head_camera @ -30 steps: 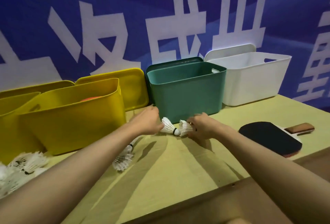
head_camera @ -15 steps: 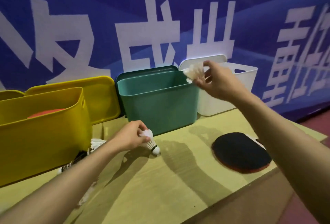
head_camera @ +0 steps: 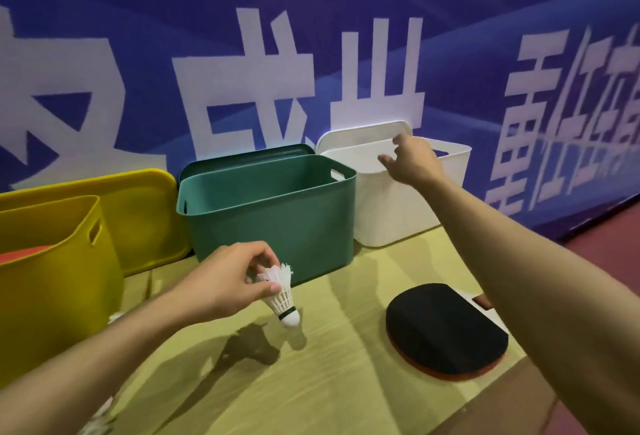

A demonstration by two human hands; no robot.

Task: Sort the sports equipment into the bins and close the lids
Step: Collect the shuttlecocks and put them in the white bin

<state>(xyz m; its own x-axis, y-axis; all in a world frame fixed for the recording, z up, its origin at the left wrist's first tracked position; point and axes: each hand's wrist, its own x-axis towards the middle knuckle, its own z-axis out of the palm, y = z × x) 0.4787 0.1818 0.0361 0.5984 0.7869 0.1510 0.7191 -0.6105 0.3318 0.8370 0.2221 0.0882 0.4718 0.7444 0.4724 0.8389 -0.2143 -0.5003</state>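
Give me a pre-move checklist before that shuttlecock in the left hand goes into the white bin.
1. Shuttlecock gripped: ok, the left hand pinches its feathers, cork end down.
2. White bin open: ok, its lid stands behind it.
3. Right hand out of the way: not ok, it hangs open over the bin's opening.
4. Path clear: cannot tell, the green bin stands between the shuttlecock and the white bin.
5. Room inside the white bin: cannot tell, its inside is hidden.
6. Paddle undisturbed: ok, flat on the table.
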